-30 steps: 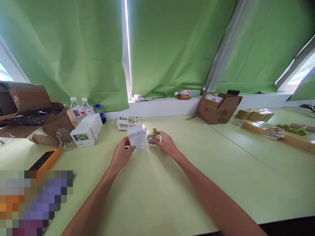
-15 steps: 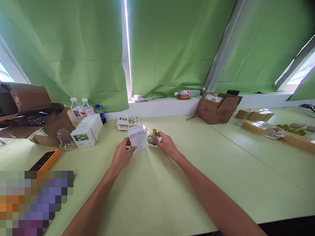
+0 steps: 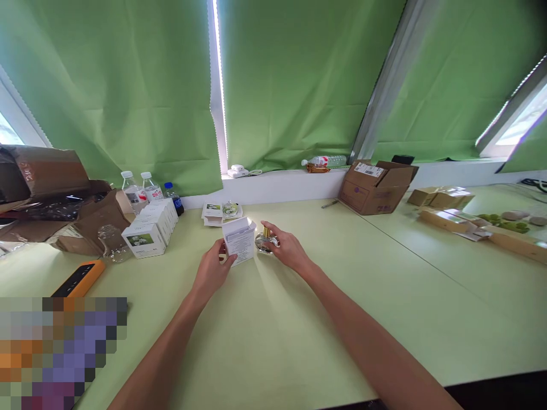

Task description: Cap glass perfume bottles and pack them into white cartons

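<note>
My left hand (image 3: 215, 263) is closed around the left side of a small white carton (image 3: 240, 242), thumb across its printed face. The carton stands tilted on the table with its top flap raised. Just right of it is a glass perfume bottle (image 3: 264, 244) with a gold cap. My right hand (image 3: 287, 247) grips the bottle from the right, with one finger reaching up over the cap. Behind the carton, a flat white box (image 3: 212, 213) lies next to a round clear and green item (image 3: 231, 209).
On the left are a row of white cartons (image 3: 147, 236), bottles (image 3: 134, 191), an orange power strip (image 3: 81, 279) and an open cardboard box (image 3: 89, 219). A brown box (image 3: 376, 188) stands back right, with a pen-like item (image 3: 329, 204) near it. Wooden-coloured boxes (image 3: 453, 222) lie far right.
A finger of my right hand has risen from the bottle's side to the top of its gold cap. My left hand and the carton have hardly moved.
</note>
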`<action>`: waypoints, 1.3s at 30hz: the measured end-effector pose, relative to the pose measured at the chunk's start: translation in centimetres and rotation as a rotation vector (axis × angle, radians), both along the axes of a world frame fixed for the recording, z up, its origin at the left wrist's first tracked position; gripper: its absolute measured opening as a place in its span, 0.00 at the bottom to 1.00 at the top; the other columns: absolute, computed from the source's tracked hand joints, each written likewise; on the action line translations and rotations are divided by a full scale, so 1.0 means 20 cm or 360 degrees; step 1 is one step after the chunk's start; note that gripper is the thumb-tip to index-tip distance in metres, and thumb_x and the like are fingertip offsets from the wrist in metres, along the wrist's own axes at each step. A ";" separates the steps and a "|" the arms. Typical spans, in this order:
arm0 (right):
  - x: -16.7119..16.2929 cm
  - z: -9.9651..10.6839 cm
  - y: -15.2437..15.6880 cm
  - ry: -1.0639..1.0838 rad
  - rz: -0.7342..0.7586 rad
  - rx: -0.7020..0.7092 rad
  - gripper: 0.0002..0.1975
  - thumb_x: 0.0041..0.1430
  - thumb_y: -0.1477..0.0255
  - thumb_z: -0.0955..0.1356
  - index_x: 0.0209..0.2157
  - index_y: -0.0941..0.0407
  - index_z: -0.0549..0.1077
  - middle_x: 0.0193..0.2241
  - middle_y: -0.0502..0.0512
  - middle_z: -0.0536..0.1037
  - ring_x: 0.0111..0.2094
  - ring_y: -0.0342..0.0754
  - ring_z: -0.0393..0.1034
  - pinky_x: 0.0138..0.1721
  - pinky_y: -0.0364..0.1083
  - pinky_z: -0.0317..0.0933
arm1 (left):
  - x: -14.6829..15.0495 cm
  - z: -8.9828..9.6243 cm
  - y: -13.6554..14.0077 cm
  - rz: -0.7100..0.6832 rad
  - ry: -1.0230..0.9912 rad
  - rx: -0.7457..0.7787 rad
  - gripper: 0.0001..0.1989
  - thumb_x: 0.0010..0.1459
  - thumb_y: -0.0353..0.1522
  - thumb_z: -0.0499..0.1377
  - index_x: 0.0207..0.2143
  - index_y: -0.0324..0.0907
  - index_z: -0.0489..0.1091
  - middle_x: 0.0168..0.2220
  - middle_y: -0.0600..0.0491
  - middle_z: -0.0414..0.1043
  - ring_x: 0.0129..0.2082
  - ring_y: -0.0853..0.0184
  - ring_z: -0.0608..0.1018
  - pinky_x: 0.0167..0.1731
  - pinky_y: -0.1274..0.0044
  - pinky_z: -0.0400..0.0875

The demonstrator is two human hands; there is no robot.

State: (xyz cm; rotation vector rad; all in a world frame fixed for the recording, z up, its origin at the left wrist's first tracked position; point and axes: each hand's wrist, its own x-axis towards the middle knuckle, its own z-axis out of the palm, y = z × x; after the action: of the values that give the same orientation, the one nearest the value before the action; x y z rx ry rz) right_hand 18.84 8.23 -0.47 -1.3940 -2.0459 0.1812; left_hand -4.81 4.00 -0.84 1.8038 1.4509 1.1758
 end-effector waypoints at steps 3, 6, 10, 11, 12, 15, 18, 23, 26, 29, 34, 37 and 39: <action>0.00 0.00 0.01 -0.0008 -0.0062 -0.0026 0.30 0.57 0.69 0.65 0.61 0.41 0.57 0.39 0.49 0.78 0.30 0.47 0.72 0.33 0.45 0.61 | 0.00 0.00 0.00 -0.0026 0.0021 0.0023 0.17 0.55 0.38 0.58 0.47 0.46 0.66 0.45 0.49 0.74 0.40 0.62 0.77 0.39 0.69 0.73; -0.01 0.00 0.02 -0.0037 -0.0100 -0.0001 0.30 0.57 0.68 0.65 0.61 0.41 0.58 0.38 0.49 0.79 0.29 0.48 0.72 0.34 0.45 0.61 | 0.00 -0.01 0.00 -0.0031 0.0020 0.0034 0.17 0.55 0.38 0.57 0.48 0.46 0.66 0.44 0.49 0.74 0.39 0.62 0.77 0.39 0.69 0.72; -0.02 -0.02 0.02 -0.0069 -0.0125 0.0040 0.29 0.58 0.68 0.65 0.61 0.42 0.58 0.38 0.49 0.79 0.30 0.48 0.72 0.34 0.45 0.61 | 0.00 -0.01 0.00 -0.0031 0.0006 0.0014 0.18 0.55 0.39 0.58 0.48 0.45 0.65 0.45 0.48 0.74 0.40 0.62 0.77 0.38 0.70 0.72; -0.02 -0.02 0.02 -0.0075 -0.0128 0.0046 0.29 0.58 0.68 0.65 0.61 0.42 0.57 0.38 0.49 0.79 0.30 0.48 0.72 0.34 0.45 0.61 | 0.00 -0.01 0.00 -0.0032 0.0002 0.0001 0.18 0.55 0.39 0.58 0.48 0.45 0.65 0.45 0.48 0.74 0.40 0.61 0.77 0.38 0.70 0.72; -0.02 -0.02 0.02 -0.0080 -0.0128 0.0054 0.30 0.58 0.68 0.65 0.61 0.42 0.56 0.39 0.49 0.79 0.30 0.48 0.72 0.33 0.45 0.61 | 0.00 -0.01 0.00 -0.0030 0.0000 -0.0012 0.18 0.55 0.39 0.58 0.48 0.45 0.65 0.46 0.48 0.74 0.40 0.61 0.77 0.38 0.70 0.73; -0.01 -0.03 0.01 -0.0066 -0.0099 0.0082 0.33 0.58 0.69 0.65 0.63 0.41 0.51 0.42 0.49 0.78 0.32 0.48 0.73 0.32 0.44 0.61 | 0.00 -0.01 0.00 -0.0021 0.0019 -0.0041 0.19 0.55 0.39 0.57 0.48 0.45 0.64 0.46 0.48 0.73 0.41 0.61 0.77 0.39 0.70 0.72; 0.00 -0.04 0.01 -0.0015 -0.0077 0.0095 0.36 0.59 0.69 0.65 0.64 0.41 0.45 0.45 0.49 0.77 0.31 0.46 0.72 0.32 0.44 0.61 | 0.00 -0.01 0.01 -0.0014 0.0041 -0.0052 0.19 0.56 0.39 0.57 0.49 0.45 0.64 0.47 0.49 0.73 0.42 0.61 0.77 0.40 0.70 0.72; 0.00 -0.05 0.02 -0.0042 -0.0097 0.0111 0.31 0.60 0.68 0.64 0.63 0.41 0.51 0.42 0.49 0.77 0.30 0.46 0.72 0.32 0.43 0.61 | 0.00 -0.01 0.00 -0.0013 0.0052 -0.0049 0.18 0.56 0.39 0.57 0.49 0.46 0.64 0.47 0.49 0.73 0.42 0.61 0.77 0.40 0.69 0.72; -0.01 -0.06 0.03 -0.0060 -0.0106 0.0120 0.29 0.60 0.68 0.64 0.61 0.41 0.54 0.40 0.49 0.78 0.30 0.47 0.72 0.32 0.43 0.60 | 0.00 -0.01 0.00 -0.0006 0.0057 -0.0027 0.18 0.55 0.39 0.57 0.48 0.46 0.64 0.46 0.49 0.74 0.42 0.61 0.77 0.39 0.69 0.72; -0.02 -0.05 0.02 -0.0090 -0.0093 0.0120 0.29 0.60 0.69 0.64 0.61 0.42 0.54 0.41 0.50 0.78 0.31 0.47 0.72 0.31 0.43 0.59 | 0.00 -0.01 0.01 -0.0002 0.0061 -0.0010 0.18 0.55 0.39 0.58 0.48 0.45 0.64 0.46 0.48 0.74 0.41 0.60 0.77 0.39 0.69 0.72; 0.00 -0.01 0.00 -0.0053 -0.0119 0.0002 0.31 0.58 0.68 0.65 0.61 0.51 0.53 0.38 0.53 0.78 0.33 0.49 0.71 0.29 0.42 0.55 | -0.01 0.00 0.01 -0.0043 0.0091 -0.0013 0.18 0.56 0.39 0.57 0.49 0.46 0.64 0.46 0.49 0.74 0.41 0.61 0.77 0.39 0.69 0.72; 0.00 0.02 0.00 -0.0149 -0.0120 -0.0089 0.15 0.59 0.66 0.64 0.47 0.54 0.68 0.33 0.53 0.78 0.31 0.48 0.70 0.28 0.42 0.53 | -0.01 0.01 0.00 -0.0070 0.0113 0.0002 0.19 0.56 0.38 0.57 0.50 0.47 0.64 0.46 0.49 0.74 0.41 0.60 0.77 0.39 0.69 0.72; 0.00 0.03 0.00 -0.0219 -0.0155 -0.0106 0.09 0.59 0.65 0.64 0.38 0.55 0.71 0.30 0.53 0.77 0.31 0.48 0.70 0.28 0.42 0.51 | -0.01 0.01 0.00 -0.0064 0.0132 0.0033 0.18 0.56 0.38 0.57 0.49 0.47 0.64 0.46 0.50 0.74 0.42 0.60 0.77 0.40 0.68 0.72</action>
State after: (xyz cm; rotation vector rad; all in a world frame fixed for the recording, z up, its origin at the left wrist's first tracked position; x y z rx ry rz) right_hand 18.90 8.16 0.11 -1.5827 -2.0934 0.1156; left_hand -5.10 4.00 -0.64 1.9074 1.4465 1.1119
